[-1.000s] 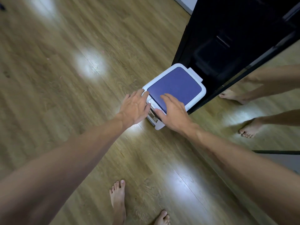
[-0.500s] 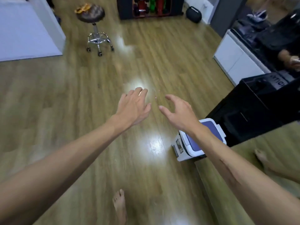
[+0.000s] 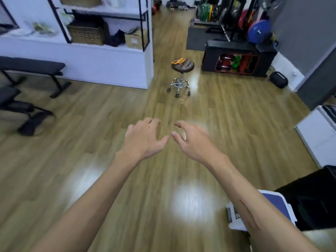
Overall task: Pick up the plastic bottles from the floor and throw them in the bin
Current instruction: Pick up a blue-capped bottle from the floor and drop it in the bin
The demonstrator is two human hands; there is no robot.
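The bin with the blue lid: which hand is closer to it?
Right. The right hand is held out above the floor, its forearm crossing over the bin. The left hand hangs further to the left, beside the right one. Both are empty.

Left hand [image 3: 145, 140] and right hand [image 3: 192, 140] empty over wooden floor [image 3: 91, 160], closed bin [image 3: 278, 202] beside right forearm

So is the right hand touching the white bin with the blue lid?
Apart. The head view shows the right hand raised in front over bare wooden floor, while the white bin with the blue lid sits low by the forearm.
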